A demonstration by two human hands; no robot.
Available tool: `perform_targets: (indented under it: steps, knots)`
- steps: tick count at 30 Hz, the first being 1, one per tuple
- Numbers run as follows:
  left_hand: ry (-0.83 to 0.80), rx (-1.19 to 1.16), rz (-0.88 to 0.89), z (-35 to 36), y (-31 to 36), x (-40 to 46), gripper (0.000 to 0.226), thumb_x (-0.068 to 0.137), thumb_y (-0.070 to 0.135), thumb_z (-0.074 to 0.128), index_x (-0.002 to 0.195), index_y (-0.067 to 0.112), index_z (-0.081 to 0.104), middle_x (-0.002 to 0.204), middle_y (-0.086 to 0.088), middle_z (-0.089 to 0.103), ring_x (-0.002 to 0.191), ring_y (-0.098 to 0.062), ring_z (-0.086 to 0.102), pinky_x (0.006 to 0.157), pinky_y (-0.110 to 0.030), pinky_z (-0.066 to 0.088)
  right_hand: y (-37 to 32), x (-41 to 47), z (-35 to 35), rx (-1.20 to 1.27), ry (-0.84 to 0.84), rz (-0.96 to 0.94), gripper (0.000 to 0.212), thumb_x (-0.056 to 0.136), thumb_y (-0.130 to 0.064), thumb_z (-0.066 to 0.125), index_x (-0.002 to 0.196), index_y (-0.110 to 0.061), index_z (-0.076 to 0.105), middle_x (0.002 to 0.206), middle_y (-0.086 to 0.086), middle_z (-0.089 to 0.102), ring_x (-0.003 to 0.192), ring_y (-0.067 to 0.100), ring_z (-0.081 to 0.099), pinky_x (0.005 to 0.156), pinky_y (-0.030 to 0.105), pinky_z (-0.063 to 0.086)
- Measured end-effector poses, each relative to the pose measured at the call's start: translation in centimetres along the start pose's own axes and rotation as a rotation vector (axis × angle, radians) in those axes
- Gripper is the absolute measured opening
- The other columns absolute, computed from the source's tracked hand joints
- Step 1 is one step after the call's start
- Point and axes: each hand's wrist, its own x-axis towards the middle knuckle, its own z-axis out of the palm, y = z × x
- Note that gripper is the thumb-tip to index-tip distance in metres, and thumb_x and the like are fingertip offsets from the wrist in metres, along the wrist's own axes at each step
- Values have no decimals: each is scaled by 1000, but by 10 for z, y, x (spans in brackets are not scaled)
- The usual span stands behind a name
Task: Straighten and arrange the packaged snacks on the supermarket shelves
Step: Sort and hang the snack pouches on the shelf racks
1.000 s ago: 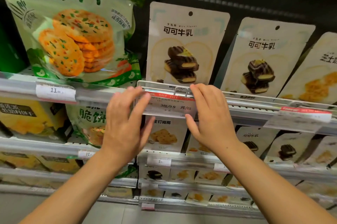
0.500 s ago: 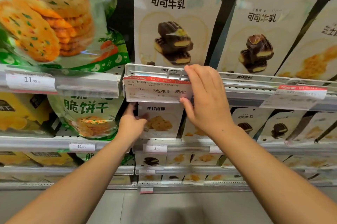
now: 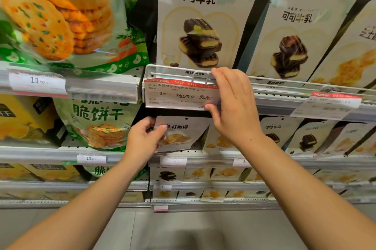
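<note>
Head view is showing supermarket shelves with two bare arms reaching in from 6 o'clock. The left hand [image 3: 144,140] is pinching the upper left corner of a white snack pouch [image 3: 184,134] between thumb and curled fingers; this pouch is standing on the second shelf, just under the sale price tag [image 3: 180,95], and it is leaning a little. The right hand [image 3: 234,107] is holding the right end of that sale price tag, with the thumb under its lower edge and the fingers over the white wire rail [image 3: 173,69] at the shelf front. At 12 o'clock from the tag, a cocoa milk biscuit pouch [image 3: 205,17] is standing upright behind the rail. At 10 o'clock, a big green cracker bag [image 3: 67,15] is filling the upper shelf, and a second green bag [image 3: 97,121] is sitting below it.
</note>
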Motion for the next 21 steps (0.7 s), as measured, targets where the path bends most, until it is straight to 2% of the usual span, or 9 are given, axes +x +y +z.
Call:
perform_targets:
  steps: [4, 7, 9, 10, 12, 14, 16, 18, 21]
  knots:
    - [-36, -18, 86, -11, 14, -15, 7, 87, 23, 70, 82, 28, 70, 75, -3, 71, 65, -19, 69, 57, -32, 57, -2, -3, 0, 47, -33, 16, 78, 80, -17, 74, 144, -3, 33, 147, 13, 37, 139, 27, 27, 119, 39, 19]
    - [-79, -16, 87, -13, 18, -26, 5, 84, 26, 73, 82, 30, 71, 73, -3, 71, 60, -19, 69, 54, -34, 57, -6, -20, -5, 248, 30, 145, 79, 85, -16, 69, 149, -5, 24, 156, 6, 21, 146, 17, 14, 120, 31, 13]
    - [-129, -4, 72, -8, 16, -34, 3, 83, 29, 73, 84, 30, 71, 72, -5, 71, 56, -18, 67, 54, -36, 56, -10, -44, -8, 321, 119, 187, 64, 87, -17, 65, 142, -6, 36, 152, 8, 28, 144, 19, 22, 118, 30, 19]
    - [-165, 6, 62, -4, 14, -37, 3, 83, 29, 73, 84, 30, 71, 71, -5, 71, 55, -17, 67, 54, -37, 55, -12, -59, -9, 337, 110, 200, 54, 88, -20, 63, 137, -8, 44, 147, 6, 35, 140, 18, 29, 116, 29, 23]
    - [-245, 22, 42, 11, 12, -43, 5, 84, 26, 72, 84, 30, 71, 72, -4, 72, 53, -15, 65, 53, -37, 55, -15, -87, -13, 367, -53, 265, 44, 89, -32, 58, 130, -15, 53, 135, -7, 46, 130, 8, 39, 108, 23, 30]
    - [-321, 25, 30, 31, 11, -50, 8, 85, 22, 72, 82, 29, 70, 70, -3, 72, 51, -13, 64, 49, -30, 54, -12, -114, -16, 341, -260, 369, 41, 90, -39, 58, 126, -21, 58, 125, -13, 55, 118, 5, 49, 100, 24, 38]
    - [-397, 35, 44, 55, 12, -57, 10, 85, 21, 73, 80, 29, 69, 66, -2, 70, 49, -11, 63, 47, -24, 50, -1, -139, -23, 269, -311, 458, 26, 90, -36, 63, 111, -22, 67, 104, -8, 68, 95, 14, 62, 86, 32, 49]
    - [-473, 60, 68, 81, 15, -63, 10, 85, 23, 73, 79, 30, 69, 64, -1, 69, 49, -12, 63, 47, -22, 47, 14, -160, -37, 211, -323, 557, 19, 91, -34, 62, 101, -20, 70, 87, -5, 70, 80, 18, 64, 73, 31, 49]
    - [-586, 80, 89, 128, 22, -76, 13, 85, 24, 73, 76, 32, 68, 61, 3, 66, 48, -12, 62, 46, -20, 45, 44, -194, -67, 174, -348, 704, 26, 91, -37, 61, 110, -23, 70, 95, -6, 72, 85, 13, 64, 73, 24, 46]
